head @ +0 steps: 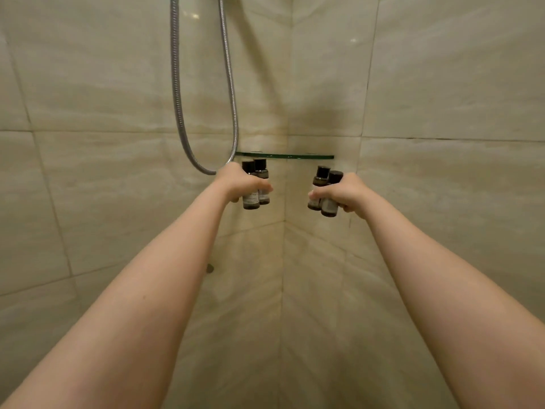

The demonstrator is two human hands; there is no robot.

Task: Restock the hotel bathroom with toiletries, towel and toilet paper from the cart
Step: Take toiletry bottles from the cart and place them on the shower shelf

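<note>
Both bare arms (141, 305) reach forward into the tiled corner of a shower. The left hand (239, 181) is curled round the left bottles (251, 200), two small dark bottles with black caps and pale labels. They are held side by side and upright. The fingers wrap their middles, so the caps show above the hand and the bases below it. The right hand (348, 191) grips the right bottles (329, 205) in the same way. These are two more of the same kind, pressed together, with their tops leaning a little to the right. The print on the labels is too small to read.

A glass shelf (284, 156) with a green edge spans the corner where the two walls meet. All four bottles are in the hands, and in the picture they lie below the shelf's edge. The caps of the left bottles come just under it, and the right bottles sit a little lower. The hands are apart, with the corner joint between them.

A metal hose (176, 84) hangs down the left wall in a loop. Its lowest bend lies just beside the left hand, and whether they touch cannot be told. The walls (442, 84) are large pale marbled tiles with thin joints. A small dark round fitting (210, 268) shows on the left wall, partly hidden by the left arm.
</note>
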